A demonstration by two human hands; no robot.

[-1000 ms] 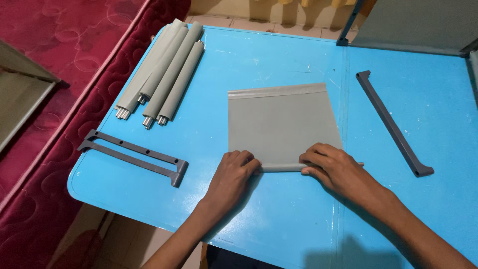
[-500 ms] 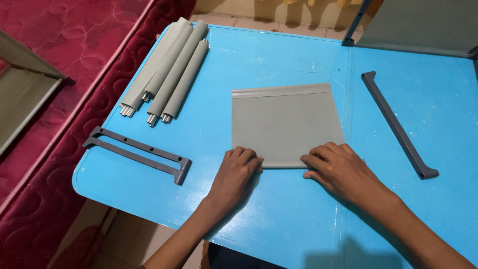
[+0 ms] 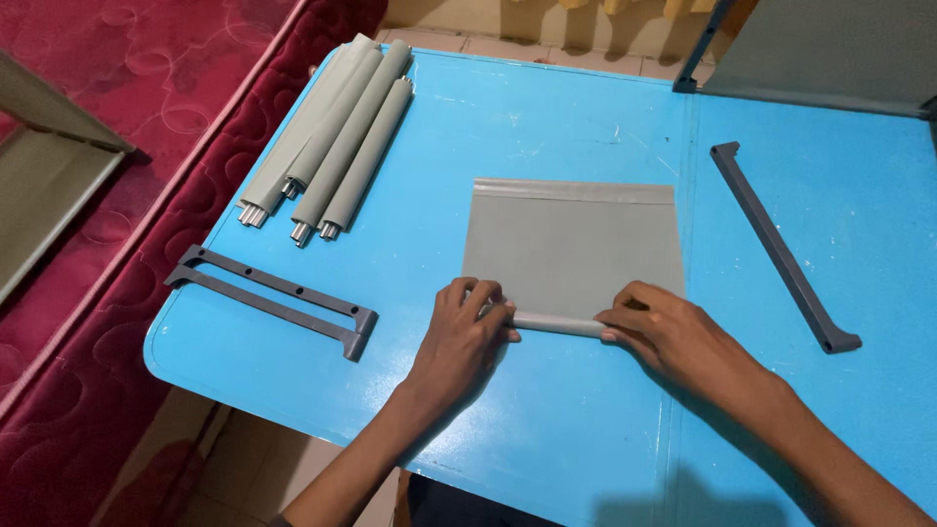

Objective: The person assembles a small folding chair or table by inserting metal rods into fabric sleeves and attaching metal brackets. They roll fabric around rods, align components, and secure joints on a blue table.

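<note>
Head view: left hand [image 3: 467, 332] and right hand [image 3: 673, 337] pinch the sheet's [image 3: 576, 249] rolled near edge, fingers curled, keeping it tight.

bare table [image 3: 547, 127] ahead, brackets [image 3: 781, 249] flanking

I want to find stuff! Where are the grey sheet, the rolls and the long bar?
Grey sheet [image 3: 574, 244], head view, flat middle.
Rolls [image 3: 337, 146], head view, middle of the bundle.
Long bar [image 3: 776, 244], head view, mid-shaft.
</note>
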